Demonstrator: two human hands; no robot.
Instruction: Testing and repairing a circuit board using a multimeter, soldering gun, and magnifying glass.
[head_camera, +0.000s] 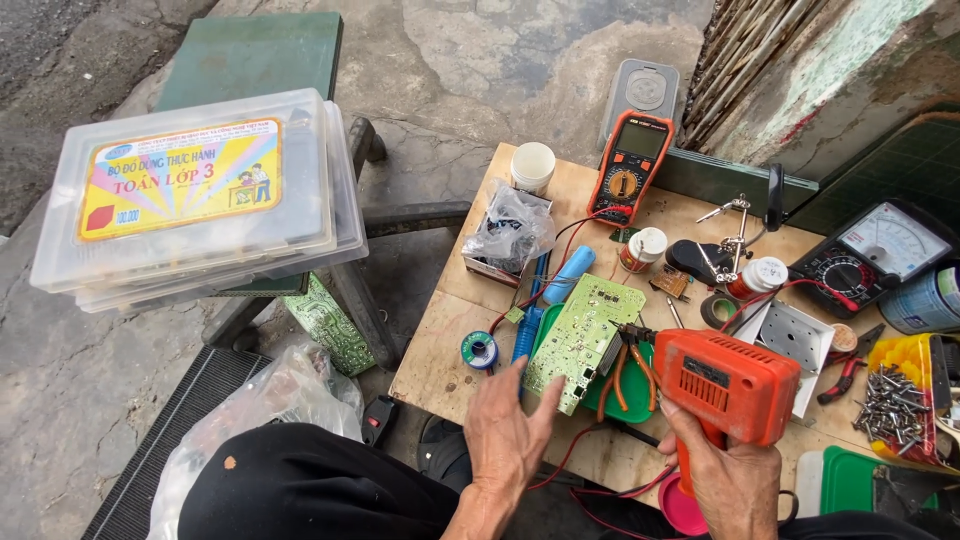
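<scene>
My right hand (728, 478) grips the handle of an orange power drill (725, 384), whose nose points left at a green circuit board (583, 335) lying on the wooden table (440, 355). My left hand (508, 430) rests open on the table's near edge, fingers spread, thumb touching the board's lower corner. Orange-handled pliers (625, 368) lie on a green lid just under the drill's nose.
An orange digital multimeter (628, 165), a black analog meter (870, 255), a solder spool (480, 350), a blue cylinder (570, 274), a helping-hands clamp (735, 235), and a yellow tray of screws (895, 400) crowd the table. Stacked clear plastic boxes (195, 195) sit on a stool at left.
</scene>
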